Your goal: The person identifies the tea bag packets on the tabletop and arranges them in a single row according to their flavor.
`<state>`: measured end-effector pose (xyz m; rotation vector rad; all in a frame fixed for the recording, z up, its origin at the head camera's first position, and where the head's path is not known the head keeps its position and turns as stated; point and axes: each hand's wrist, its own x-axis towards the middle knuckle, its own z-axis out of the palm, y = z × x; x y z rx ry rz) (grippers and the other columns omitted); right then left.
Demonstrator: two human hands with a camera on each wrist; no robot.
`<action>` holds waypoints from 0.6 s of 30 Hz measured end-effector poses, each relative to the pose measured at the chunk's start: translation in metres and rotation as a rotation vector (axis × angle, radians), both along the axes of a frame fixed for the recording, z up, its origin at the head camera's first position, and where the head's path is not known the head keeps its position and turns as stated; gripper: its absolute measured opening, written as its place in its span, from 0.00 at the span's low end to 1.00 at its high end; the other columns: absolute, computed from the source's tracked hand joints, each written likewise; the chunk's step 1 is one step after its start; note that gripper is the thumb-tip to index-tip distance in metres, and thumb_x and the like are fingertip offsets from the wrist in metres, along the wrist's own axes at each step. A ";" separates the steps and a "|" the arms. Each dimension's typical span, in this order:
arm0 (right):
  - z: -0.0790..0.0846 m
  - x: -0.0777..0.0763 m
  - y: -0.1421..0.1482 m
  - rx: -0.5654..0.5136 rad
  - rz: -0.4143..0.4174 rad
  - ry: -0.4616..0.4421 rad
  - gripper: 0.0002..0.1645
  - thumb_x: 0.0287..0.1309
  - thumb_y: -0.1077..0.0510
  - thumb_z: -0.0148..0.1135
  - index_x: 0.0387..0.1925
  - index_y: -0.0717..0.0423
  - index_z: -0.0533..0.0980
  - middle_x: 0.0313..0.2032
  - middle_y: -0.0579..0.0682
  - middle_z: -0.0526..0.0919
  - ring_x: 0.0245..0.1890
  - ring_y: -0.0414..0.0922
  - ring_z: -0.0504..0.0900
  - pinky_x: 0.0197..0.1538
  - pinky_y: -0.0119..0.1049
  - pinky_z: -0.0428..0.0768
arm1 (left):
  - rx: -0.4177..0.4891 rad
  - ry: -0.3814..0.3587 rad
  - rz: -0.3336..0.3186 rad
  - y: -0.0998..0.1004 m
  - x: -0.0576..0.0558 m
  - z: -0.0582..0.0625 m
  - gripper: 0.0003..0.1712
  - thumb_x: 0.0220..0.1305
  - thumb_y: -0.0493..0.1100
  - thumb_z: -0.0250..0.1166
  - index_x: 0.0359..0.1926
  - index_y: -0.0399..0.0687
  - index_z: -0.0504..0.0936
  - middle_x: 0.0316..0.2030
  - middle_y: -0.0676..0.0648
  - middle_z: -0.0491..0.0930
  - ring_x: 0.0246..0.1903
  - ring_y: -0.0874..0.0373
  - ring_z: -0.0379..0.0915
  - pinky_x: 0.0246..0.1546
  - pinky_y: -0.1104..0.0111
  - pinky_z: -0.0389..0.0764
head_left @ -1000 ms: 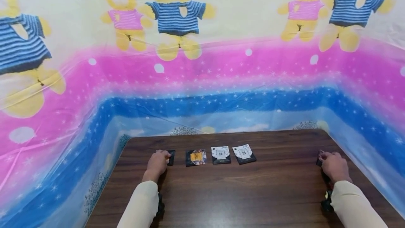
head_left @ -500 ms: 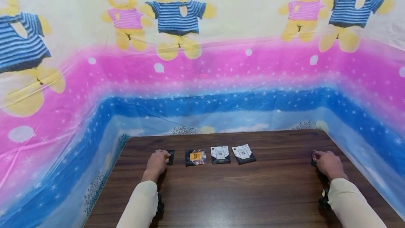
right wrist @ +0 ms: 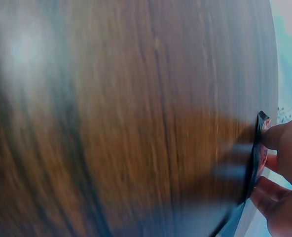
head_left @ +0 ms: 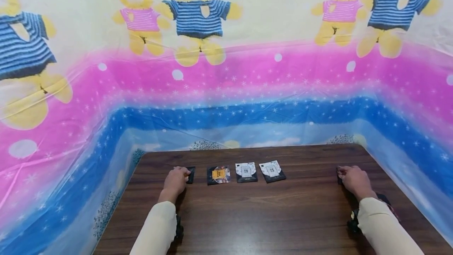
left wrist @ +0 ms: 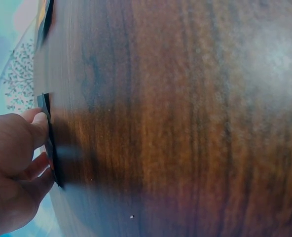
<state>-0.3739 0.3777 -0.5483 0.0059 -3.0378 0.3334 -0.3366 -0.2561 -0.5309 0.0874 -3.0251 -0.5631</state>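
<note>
Right hand [head_left: 355,180] pinched a dark card [right wrist: 255,159] by its edge, fingers [right wrist: 280,136] curled onto it, at about 3 o'clock on the table [head_left: 269,215], well apart from the row. Left hand [head_left: 175,182] gripped another dark card [head_left: 191,175] the same way at 9 o'clock, fingers [left wrist: 41,129] curled over its edge, card flat on the wood.

Between them, around 11–12 o'clock, three cards sat in a line: orange-faced card [head_left: 218,175] just beside the left hand's card, then two white-faced cards [head_left: 246,172] [head_left: 272,170] near each other.

Step in hand, as I read it: laying cards into a row, left one being placed or steadied at the line's end, right one being carried or slid in. Next move probably called for bringing the right card toward the 1 o'clock end of the row, keeping it flat and not nudging the white cards.

Hard to tell: faces of both held cards were hidden by fingers; wrist views showed only thin edges, right one blurred. Couldn't tell if the right card was lifted or touching the table. Printing on the row cards was too small to read. Teddy-bear sheet [head_left: 226,70] walled off the background
</note>
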 end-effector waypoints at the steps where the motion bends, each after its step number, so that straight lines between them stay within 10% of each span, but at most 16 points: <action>1: -0.001 -0.001 -0.002 0.002 0.012 0.008 0.22 0.69 0.62 0.53 0.60 0.68 0.76 0.54 0.79 0.74 0.52 0.75 0.74 0.59 0.69 0.73 | 0.000 0.000 0.000 0.000 0.000 0.000 0.15 0.73 0.37 0.62 0.56 0.41 0.84 0.64 0.33 0.76 0.70 0.30 0.63 0.68 0.41 0.70; 18: -0.002 -0.007 -0.053 -0.018 0.075 0.038 0.22 0.69 0.61 0.58 0.61 0.65 0.77 0.56 0.76 0.76 0.55 0.76 0.74 0.59 0.69 0.73 | 0.021 -0.010 -0.005 0.000 0.001 0.002 0.15 0.73 0.37 0.61 0.58 0.41 0.83 0.65 0.32 0.74 0.70 0.30 0.62 0.68 0.40 0.69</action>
